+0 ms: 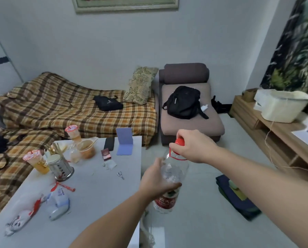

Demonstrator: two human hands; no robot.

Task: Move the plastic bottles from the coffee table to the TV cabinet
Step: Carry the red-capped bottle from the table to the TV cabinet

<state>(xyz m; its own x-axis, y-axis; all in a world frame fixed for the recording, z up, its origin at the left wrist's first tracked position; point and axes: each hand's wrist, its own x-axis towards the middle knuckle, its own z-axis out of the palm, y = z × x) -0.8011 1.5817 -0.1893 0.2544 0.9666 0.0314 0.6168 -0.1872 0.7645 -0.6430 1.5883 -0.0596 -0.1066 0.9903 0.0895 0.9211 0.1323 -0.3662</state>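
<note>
A clear plastic bottle (173, 174) with a red cap, red carry loop and red label hangs in the air just right of the white coffee table (99, 194). My left hand (155, 183) wraps around its middle from the left. My right hand (194, 145) grips its red cap from above. Two more plastic bottles lie on their sides on the table's near left: a clear one with a red ribbon (22, 215) and a bluish one (58, 203). The wooden TV cabinet (267, 129) runs along the right wall.
The table also holds drink cups (36, 161), a metal chopstick holder (60, 167), a noodle bowl (86, 147), a phone (109, 143) and a purple folder (124, 141). A plaid sofa (69, 108) and a chaise with a black backpack (183, 102) stand behind. A white basin (280, 106) sits on the cabinet; folded cloth (237, 197) lies on the floor.
</note>
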